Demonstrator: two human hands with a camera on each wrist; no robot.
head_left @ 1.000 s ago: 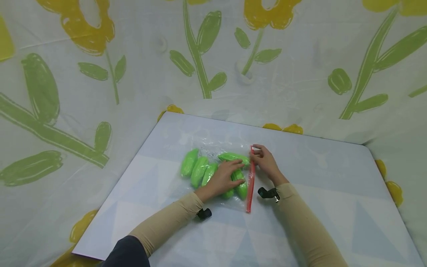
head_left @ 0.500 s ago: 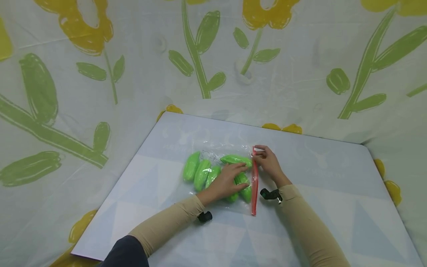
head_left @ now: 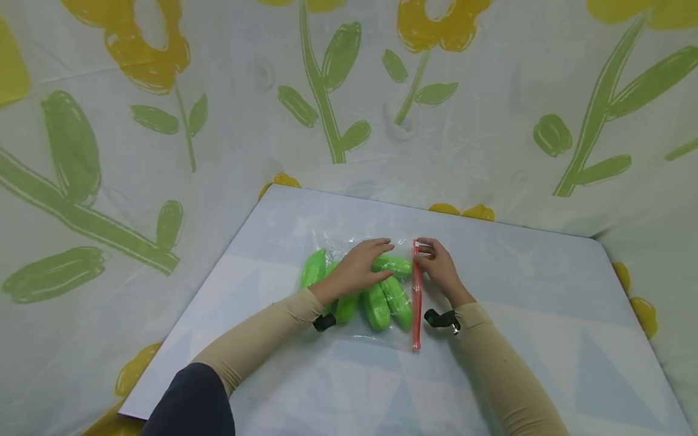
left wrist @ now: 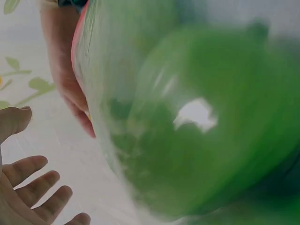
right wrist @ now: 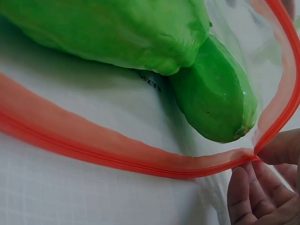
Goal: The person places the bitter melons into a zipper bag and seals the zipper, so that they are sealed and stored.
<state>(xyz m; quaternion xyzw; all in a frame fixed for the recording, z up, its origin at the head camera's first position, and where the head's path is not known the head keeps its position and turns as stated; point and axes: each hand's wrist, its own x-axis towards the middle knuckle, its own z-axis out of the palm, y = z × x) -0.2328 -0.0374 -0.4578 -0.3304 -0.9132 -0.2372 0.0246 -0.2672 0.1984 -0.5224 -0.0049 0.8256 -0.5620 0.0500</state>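
A clear zip bag [head_left: 389,343] with a red zip strip [head_left: 417,306] lies on the table, holding several bright green, elongated fruit-shaped pieces [head_left: 376,307]. My right hand [head_left: 438,266] pinches the far end of the strip between thumb and fingers. In the right wrist view, the two red edges [right wrist: 140,164] part from that pinched corner [right wrist: 253,156], leaving the bag's mouth gaping. Over the bag's middle is my left hand [head_left: 351,269], covering some of the pieces. Its fingers [left wrist: 40,187] are spread in the left wrist view and hold nothing.
The pale table [head_left: 518,339] has a faint triangle pattern. Behind it and at its sides hangs a white curtain [head_left: 229,121] printed with yellow flowers and green leaves. Dark wrist cameras [head_left: 440,319] sit beneath both forearms.
My left hand has moved away and a little left, uncovering the nearer green pieces. The bag's red strip shifted slightly right early on, with my right hand still gripping its end.
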